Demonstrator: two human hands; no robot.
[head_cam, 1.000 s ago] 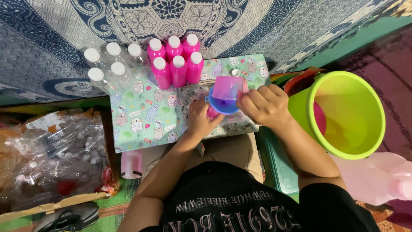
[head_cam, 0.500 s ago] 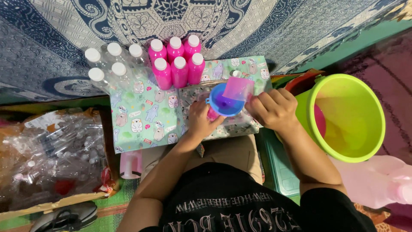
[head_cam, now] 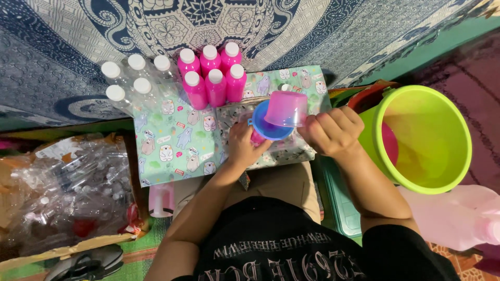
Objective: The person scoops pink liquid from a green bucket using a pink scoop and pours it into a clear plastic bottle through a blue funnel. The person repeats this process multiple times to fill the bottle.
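Observation:
My right hand point(head_cam: 333, 130) holds a small clear cup point(head_cam: 286, 108) of pink liquid, tipped over a blue funnel point(head_cam: 268, 127). The funnel sits in a bottle that my left hand point(head_cam: 244, 145) grips; the bottle is mostly hidden, with a bit of pink showing under the funnel. Both hands work above a patterned green board point(head_cam: 177, 140) on my lap. Several pink filled bottles with white caps point(head_cam: 211, 78) stand at the board's far edge. Several clear bottles with white caps point(head_cam: 133, 80) stand to their left.
A lime green bucket point(head_cam: 424, 135) with pink liquid inside stands at my right. A clear bag of empty bottles point(head_cam: 62, 198) lies at my left. A patterned blue cloth point(head_cam: 156, 31) covers the floor ahead. A pale pink object point(head_cam: 453, 216) sits at lower right.
My right hand has shifted right and lifted the cup from upright over the funnel to a tipped position. The left hand has stayed on the bottle.

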